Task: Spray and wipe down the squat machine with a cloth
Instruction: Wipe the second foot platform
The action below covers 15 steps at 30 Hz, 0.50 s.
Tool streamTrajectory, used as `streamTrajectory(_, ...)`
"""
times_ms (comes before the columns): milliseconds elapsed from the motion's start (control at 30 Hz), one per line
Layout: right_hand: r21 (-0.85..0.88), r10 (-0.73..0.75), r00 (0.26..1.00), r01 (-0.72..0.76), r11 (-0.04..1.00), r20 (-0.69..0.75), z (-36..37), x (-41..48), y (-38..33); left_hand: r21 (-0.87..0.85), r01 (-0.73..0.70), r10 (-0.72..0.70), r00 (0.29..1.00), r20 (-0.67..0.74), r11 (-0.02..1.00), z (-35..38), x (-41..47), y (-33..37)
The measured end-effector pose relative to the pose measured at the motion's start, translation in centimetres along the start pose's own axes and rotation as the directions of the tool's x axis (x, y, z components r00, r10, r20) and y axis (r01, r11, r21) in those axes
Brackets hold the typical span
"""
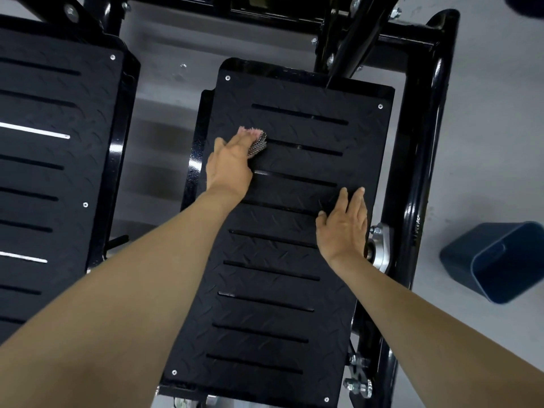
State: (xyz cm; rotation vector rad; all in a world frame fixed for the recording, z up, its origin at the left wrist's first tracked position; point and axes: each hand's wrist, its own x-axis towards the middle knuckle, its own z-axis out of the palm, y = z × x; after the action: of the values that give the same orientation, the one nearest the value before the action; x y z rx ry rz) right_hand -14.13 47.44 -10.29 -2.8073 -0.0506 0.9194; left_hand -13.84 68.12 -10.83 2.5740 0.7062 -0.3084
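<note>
Two hands are on the right-hand footplate (273, 260) of the squat machine (424, 148). The left hand (228, 167) has its grip clamped round a bunched pink and grey cloth (256, 142), which it presses to the plate near the upper left edge, at the end of the second slot from the top. The right hand (343, 228) lies flat on the plate near the right edge, fingers straight and close together, its grip holding nothing. It looks to be bracing. No spray bottle shows, and I cannot tell whether the plate is wet. I judge the wiping step to be in hand, on the upper part of this plate. The next move calls for drawing the cloth across and down the patterned tread, pressing firmly enough to reach into the pattern and along the slots, and the right hand would have to clear the cloth's path. The other footplate (59, 172) at the left may want wiping too; a blue bin (500, 260) is on the floor (485, 113) at the right
</note>
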Motion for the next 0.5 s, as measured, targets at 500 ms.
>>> streamTrajectory(500, -0.003, 0.001, 0.998, 0.0, 1.0, 0.056, 1.1, -2.4, 0.9, 0.412, -0.215, 0.172, 0.975, 0.139, 0.885, 0.8, -4.6, -1.5)
